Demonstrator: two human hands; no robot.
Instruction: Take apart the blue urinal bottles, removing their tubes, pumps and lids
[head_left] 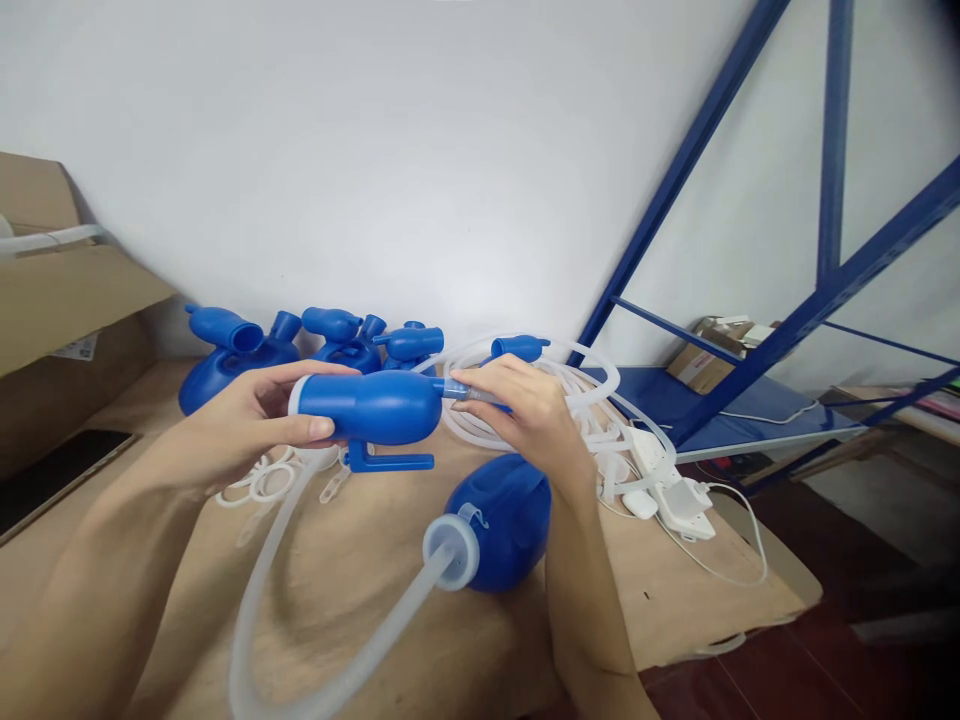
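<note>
At my far left an open cardboard box [112, 290] stands on the table [360, 560], with a pale tube [52, 240] across its upper part. A flat black device [60, 485] lies in front of it. Next comes my left hand [277, 405], its thumb and fingers clamped around the white-rimmed end of a blue bulb-shaped piece [367, 405]. I have that piece raised above the table, roughly level, its rim to my left and its narrow spout to my right. Behind it, blue bottles [206, 380] stand by the wall, with similar bulb-shaped pieces resting at their tops.

Below my left hand, white rings [259, 484] lie on the table. A translucent hose [247, 600] drops from under that hand, loops toward me and runs into the pale cap [459, 565] of a blue bottle lying on its side [510, 520]; I cannot tell where its upper end is fixed.

My right hand [521, 400] has its fingers together, pinched on a clear sleeve [452, 389] at the spout's tip. Behind this hand spreads a coil of translucent tubing [615, 378]. Farther right, a white power strip [682, 510] with plugs sits near the table's edge, and beyond it a blue metal rack [701, 130] holds a small carton [705, 365].
</note>
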